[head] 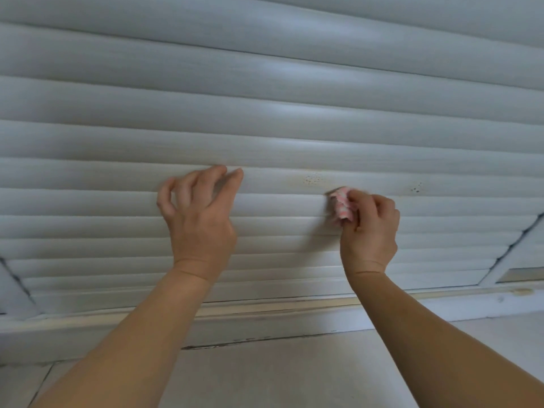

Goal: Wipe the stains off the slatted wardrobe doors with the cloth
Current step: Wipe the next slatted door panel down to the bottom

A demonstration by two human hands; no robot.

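**Reader:** What does the person have hold of, and where?

**Describer:** The right hand (369, 228) has its fingers curled round a small bunched cloth (341, 207), pink and white, with only a wad poking out past the fingertips. The wad sits against a slat of the slatted wardrobe door (265, 119), low on the panel. The left hand (198, 213) holds nothing; its fingers are spread and bent, the tips resting on a slat to the left.

**Reader:** And the stains?

**Describer:** A cluster of dark specks (312, 179) lies just above and left of the cloth. A smaller cluster (415, 189) lies to the right on the same slat. Neither is wiped yet.

**Reader:** How would it all handle?

**Describer:** The cloth looks soft and light, likely to squash into the grooves; bunched tightly in the fingers seems the best hold. The slats look thin and possibly flexible, so firm scrubbing may bend them, which probably explains the bracing hand.
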